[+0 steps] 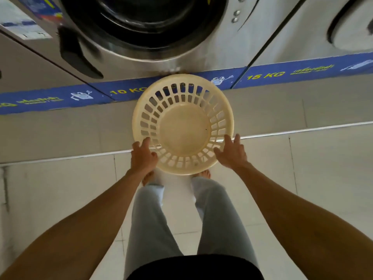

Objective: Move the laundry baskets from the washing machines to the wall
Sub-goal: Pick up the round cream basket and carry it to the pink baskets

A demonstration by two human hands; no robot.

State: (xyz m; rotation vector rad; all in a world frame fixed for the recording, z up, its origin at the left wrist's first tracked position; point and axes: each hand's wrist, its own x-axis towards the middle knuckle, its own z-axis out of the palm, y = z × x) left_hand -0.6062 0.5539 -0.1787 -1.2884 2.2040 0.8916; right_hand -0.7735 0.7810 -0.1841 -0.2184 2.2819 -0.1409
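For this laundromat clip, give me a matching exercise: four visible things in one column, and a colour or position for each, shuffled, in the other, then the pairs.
Things
1. laundry basket
2. left hand
3. right hand
4. washing machine door

Descriptions
A. round, black-rimmed, above the basket
B. cream, slotted sides, nothing in it
C. on the basket rim at the image's right
D. on the basket rim at the image's left

Pairs: 1-B, 2-D, 3-C, 4-A
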